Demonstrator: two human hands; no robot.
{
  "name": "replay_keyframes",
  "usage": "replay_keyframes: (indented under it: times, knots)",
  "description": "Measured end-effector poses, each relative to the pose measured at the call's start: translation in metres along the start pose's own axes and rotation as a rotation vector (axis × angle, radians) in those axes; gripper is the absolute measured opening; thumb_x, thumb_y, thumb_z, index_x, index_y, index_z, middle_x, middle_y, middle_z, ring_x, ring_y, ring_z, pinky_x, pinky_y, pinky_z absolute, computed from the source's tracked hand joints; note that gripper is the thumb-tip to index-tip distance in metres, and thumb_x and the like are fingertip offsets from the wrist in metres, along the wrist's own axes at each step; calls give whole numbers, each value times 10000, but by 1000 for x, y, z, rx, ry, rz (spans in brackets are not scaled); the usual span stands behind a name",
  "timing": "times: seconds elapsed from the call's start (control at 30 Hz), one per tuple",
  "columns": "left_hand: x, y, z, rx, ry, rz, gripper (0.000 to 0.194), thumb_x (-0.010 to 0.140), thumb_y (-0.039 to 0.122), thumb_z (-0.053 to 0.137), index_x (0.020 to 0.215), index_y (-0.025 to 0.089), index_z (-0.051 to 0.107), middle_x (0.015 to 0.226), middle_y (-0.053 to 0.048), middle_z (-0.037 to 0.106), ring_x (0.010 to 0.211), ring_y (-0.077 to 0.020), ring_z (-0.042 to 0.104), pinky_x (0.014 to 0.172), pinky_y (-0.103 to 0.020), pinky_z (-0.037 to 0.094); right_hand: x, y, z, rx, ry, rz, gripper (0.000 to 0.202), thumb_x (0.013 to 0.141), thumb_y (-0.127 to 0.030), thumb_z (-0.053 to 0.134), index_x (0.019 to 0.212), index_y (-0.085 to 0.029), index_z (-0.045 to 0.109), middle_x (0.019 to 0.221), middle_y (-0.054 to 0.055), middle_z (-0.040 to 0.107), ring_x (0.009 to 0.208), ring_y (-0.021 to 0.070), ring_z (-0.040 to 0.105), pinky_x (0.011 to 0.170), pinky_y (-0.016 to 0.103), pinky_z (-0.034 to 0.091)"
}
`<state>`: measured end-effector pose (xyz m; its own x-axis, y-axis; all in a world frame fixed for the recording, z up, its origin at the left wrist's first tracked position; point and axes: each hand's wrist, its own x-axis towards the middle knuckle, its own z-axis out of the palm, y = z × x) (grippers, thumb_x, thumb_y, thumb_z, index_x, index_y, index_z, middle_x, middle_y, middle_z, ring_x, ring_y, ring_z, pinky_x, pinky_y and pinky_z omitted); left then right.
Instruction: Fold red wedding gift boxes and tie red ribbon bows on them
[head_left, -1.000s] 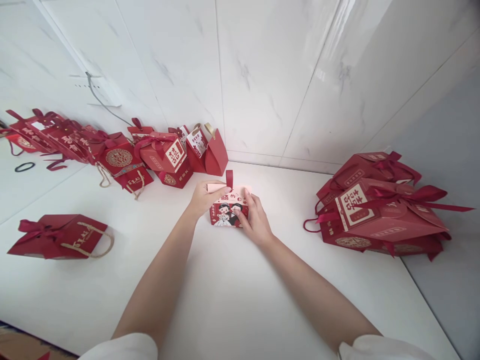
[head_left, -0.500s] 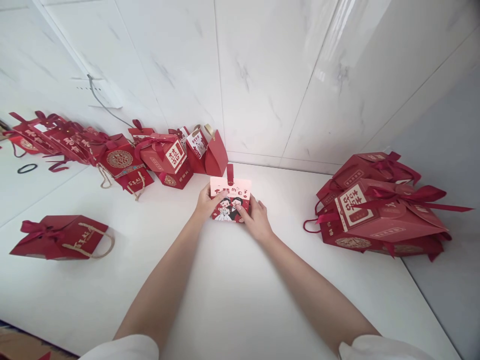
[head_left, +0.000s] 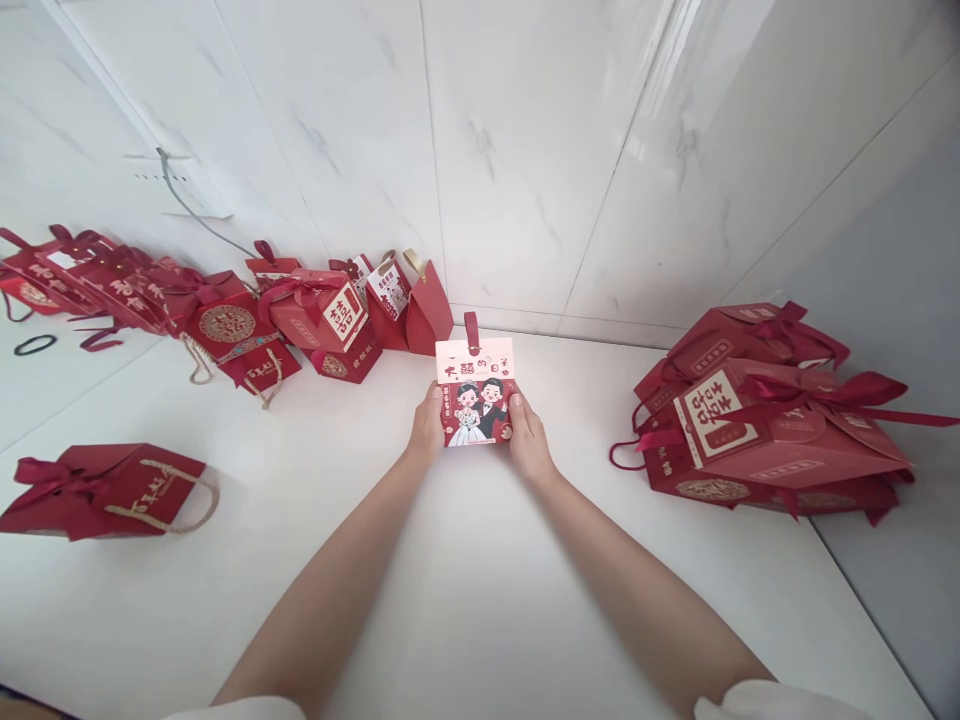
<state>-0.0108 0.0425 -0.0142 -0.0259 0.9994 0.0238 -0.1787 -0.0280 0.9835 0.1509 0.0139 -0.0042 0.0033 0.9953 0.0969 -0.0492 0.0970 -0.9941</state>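
Note:
A small red and pale-pink gift box point(head_left: 480, 408) with a cartoon bride and groom on its front is held between my two hands in the middle of the table. A dark red ribbon loop sticks up from its top. My left hand point(head_left: 429, 420) grips the box's left side, and my right hand point(head_left: 529, 432) grips its right side. Both thumbs lie along the side edges, so the printed front shows; the other fingers are mostly hidden behind the box.
Several red gift boxes point(head_left: 225, 325) stand in a row along the tiled wall at the left. One ribboned box with a rope handle point(head_left: 112, 490) lies at the near left. Larger red boxes point(head_left: 780, 420) are stacked at the right. A dark ring point(head_left: 35, 345) and a grey cable point(head_left: 199, 205) are at the far left.
My thumbs have moved off the box's front to its side edges, uncovering the cartoon couple. The box has shifted slightly right and is tipped more upright. The view has shifted slightly.

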Motion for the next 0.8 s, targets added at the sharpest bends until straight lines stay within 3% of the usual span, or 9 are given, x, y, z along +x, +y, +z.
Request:
replay_keyframes:
  times: [0.23,0.8]
  knots:
    - [6,7,-4,-15,25,-66,615,840,691,494,1119,164,648,1053,-107,736,1035,-300,680,899,-420,537,2,3,1,-21,65,-38,635,934,-675,330,1398,-282,512,1346,15,610,1282,264,535,1095,448,412]
    - [9,9,-4,-15,12,-115,633,830,697,498,1101,146,654,1063,-116,730,923,-287,706,783,-384,570,2,7,-3,-116,55,-1,597,961,-635,309,1423,-282,446,1320,25,625,1205,261,593,1029,452,476]
